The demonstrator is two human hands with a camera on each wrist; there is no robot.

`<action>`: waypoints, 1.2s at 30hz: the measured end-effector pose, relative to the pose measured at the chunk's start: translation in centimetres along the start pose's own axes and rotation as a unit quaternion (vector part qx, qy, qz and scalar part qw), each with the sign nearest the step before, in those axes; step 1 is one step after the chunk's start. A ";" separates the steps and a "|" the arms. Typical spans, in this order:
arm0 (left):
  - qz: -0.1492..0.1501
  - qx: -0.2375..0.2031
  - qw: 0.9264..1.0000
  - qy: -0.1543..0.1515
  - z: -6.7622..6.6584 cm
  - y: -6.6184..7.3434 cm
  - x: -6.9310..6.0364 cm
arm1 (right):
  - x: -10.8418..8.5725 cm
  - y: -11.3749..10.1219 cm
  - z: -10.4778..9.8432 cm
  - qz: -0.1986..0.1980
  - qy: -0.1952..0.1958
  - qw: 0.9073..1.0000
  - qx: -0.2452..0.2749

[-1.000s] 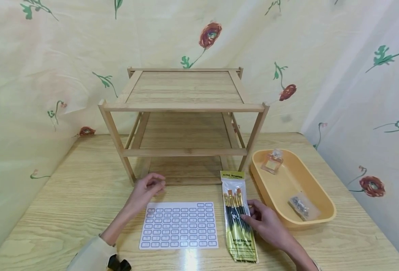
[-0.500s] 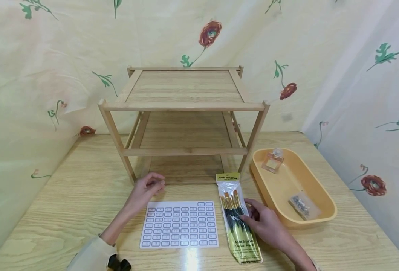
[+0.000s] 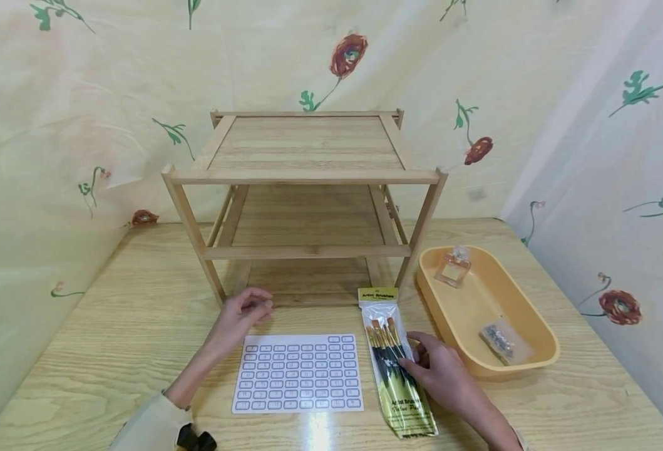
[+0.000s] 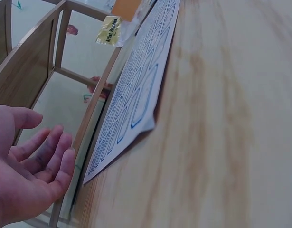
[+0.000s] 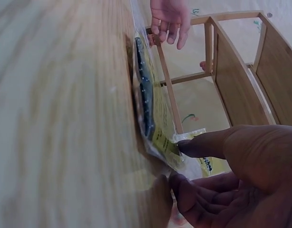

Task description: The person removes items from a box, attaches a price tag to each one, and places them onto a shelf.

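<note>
A clear and gold packet of artist brushes (image 3: 390, 363) lies at a slight tilt on the table, right of a white sheet of small outlined labels (image 3: 297, 374). My right hand (image 3: 446, 376) pinches the packet's right edge between thumb and fingers; the right wrist view shows the thumb (image 5: 202, 145) on the packet (image 5: 157, 114). Beyond the sheet's upper left corner my left hand (image 3: 242, 318) holds nothing, its fingers loosely bent in front of the shelf. In the left wrist view that hand (image 4: 34, 164) has its palm up beside the sheet (image 4: 136, 90).
A three-tier wooden shelf (image 3: 308, 252) stands behind the sheet and packet. At the right, a yellow tray (image 3: 491, 282) holds a small perfume bottle (image 3: 452, 269) and a clear bag of small metal pieces (image 3: 503, 341). A black object (image 3: 196, 438) lies by the left sleeve.
The brush packet has turned slightly, its top end shifting left and its bottom end right, with my right hand on its edge. My left hand has stayed nearly still.
</note>
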State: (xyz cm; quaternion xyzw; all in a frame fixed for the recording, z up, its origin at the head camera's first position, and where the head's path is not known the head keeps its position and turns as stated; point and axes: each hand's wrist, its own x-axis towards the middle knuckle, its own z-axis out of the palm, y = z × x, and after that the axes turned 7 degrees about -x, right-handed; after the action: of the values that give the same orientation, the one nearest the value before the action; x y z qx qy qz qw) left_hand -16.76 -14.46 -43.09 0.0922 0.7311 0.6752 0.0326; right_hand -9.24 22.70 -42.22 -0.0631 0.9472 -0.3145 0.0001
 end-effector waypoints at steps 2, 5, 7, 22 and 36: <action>0.001 0.001 1.000 -0.001 -0.1 0.0 0.0 | 0.0 -0.1 0.0 0.000 0.003 1.000 -0.015; 0.001 0.004 1.000 -0.001 -0.2 -0.2 0.0 | -0.1 -0.2 0.1 -0.002 0.009 0.999 -0.035; -0.001 0.004 1.000 0.002 -0.2 -0.2 0.0 | -0.1 -0.3 0.1 -0.004 0.011 0.999 -0.046; 0.016 0.068 0.998 0.003 -1.4 -0.2 -0.7 | -0.2 -1.5 -0.6 -0.030 0.039 0.993 -0.108; 0.040 0.140 0.989 -0.001 -2.7 -0.4 -1.5 | 1.7 -3.1 0.3 -0.168 0.059 0.979 -0.103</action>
State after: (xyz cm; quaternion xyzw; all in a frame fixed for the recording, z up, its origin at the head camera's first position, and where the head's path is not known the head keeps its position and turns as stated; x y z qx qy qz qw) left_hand -15.79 -17.36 -43.33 0.1252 0.8140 0.5672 -0.0069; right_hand -10.51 19.86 -40.61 -0.2027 0.9487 -0.2136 -0.1150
